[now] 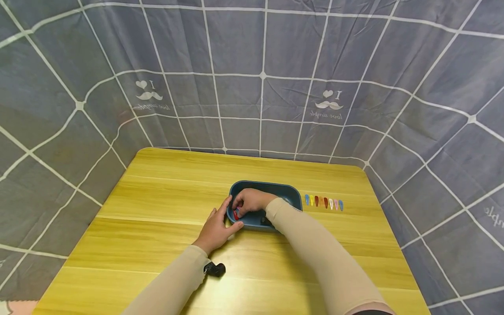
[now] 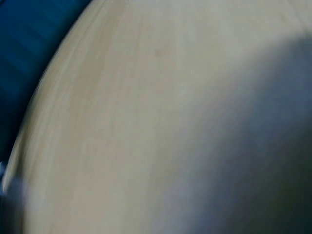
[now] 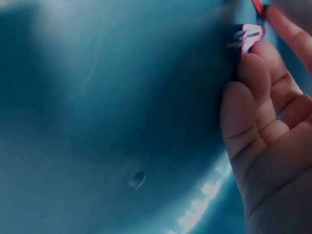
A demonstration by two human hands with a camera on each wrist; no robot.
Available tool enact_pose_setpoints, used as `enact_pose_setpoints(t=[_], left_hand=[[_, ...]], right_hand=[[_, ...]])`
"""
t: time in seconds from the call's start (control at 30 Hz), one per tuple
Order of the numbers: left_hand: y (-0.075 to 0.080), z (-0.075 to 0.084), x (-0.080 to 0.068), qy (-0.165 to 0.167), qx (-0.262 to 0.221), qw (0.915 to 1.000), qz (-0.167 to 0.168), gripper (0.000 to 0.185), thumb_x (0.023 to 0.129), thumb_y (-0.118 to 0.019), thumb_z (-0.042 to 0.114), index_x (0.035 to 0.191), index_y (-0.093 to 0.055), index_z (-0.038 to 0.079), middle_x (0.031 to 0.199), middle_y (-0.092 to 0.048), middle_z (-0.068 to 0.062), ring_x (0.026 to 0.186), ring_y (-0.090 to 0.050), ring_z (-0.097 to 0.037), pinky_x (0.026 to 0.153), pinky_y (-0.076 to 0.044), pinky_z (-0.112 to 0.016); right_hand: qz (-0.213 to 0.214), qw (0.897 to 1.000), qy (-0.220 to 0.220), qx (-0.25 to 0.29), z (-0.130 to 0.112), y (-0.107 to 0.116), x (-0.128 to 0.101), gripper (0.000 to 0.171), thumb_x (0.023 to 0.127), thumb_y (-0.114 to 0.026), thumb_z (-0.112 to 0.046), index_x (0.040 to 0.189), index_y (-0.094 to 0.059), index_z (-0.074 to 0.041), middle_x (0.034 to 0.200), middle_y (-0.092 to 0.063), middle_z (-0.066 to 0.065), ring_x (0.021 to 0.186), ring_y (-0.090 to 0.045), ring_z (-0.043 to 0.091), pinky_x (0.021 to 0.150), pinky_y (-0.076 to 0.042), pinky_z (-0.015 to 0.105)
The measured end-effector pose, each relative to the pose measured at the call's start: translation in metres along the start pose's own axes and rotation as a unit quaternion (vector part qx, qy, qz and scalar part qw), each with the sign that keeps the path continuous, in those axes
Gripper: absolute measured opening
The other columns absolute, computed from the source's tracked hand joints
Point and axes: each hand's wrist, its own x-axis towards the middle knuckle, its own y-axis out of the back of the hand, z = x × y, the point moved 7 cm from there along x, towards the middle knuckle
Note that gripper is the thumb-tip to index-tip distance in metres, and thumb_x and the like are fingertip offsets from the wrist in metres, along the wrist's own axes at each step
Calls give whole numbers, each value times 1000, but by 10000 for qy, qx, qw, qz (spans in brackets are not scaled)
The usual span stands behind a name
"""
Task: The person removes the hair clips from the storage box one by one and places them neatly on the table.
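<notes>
A dark blue tray (image 1: 292,193) sits mid-table on the yellow wooden table (image 1: 157,197). My right hand (image 1: 252,200) reaches into the tray's left end with curled fingers and pinches a small red clip (image 1: 236,214). In the right wrist view the fingertips (image 3: 253,63) lie against the tray's inner wall (image 3: 122,97), with a pink clip (image 3: 251,35) and the red clip (image 3: 260,6) just above them. My left hand (image 1: 215,227) rests outside the tray's left front corner, thumb along the front wall and fingers up the left end. The left wrist view is a blur of table (image 2: 122,122).
A row of several coloured clips (image 1: 323,202) lies on the table just right of the tray. A grey checked cloth (image 1: 260,87) walls in the table at the back and sides. A black wrist camera (image 1: 215,268) shows at my left sleeve.
</notes>
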Motion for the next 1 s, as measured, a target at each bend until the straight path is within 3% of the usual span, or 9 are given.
enact_pose_setpoints(t=[0.37, 0.7, 1.0], left_hand=[[-1, -1, 1, -25, 11, 10000, 17, 97, 94, -74, 58, 170, -20, 31, 166, -44, -12, 152, -35, -54, 130, -20, -65], [-1, -2, 1, -23, -11, 10000, 33, 97, 94, -74, 58, 170, -21, 31, 166, -44, -12, 152, -36, -53, 130, -20, -64], [-1, -2, 1, -15, -9, 10000, 36, 96, 94, -75, 56, 170, -21, 32, 165, -45, -12, 151, -38, -52, 131, -19, -64]], right_hand=[[-2, 9997, -36, -247, -8, -4, -4, 24, 85, -89, -12, 106, -79, -16, 90, -68, -5, 81, -57, 8, 75, -51, 22], [158, 9992, -37, -376, -7, -2, -4, 11, 90, -83, -10, 99, -79, -16, 82, -70, -6, 75, -58, 5, 73, -51, 20], [162, 9990, -56, -419, -3, -2, -4, 19, 90, -83, -10, 107, -78, -15, 84, -67, -6, 76, -57, 6, 74, -51, 22]])
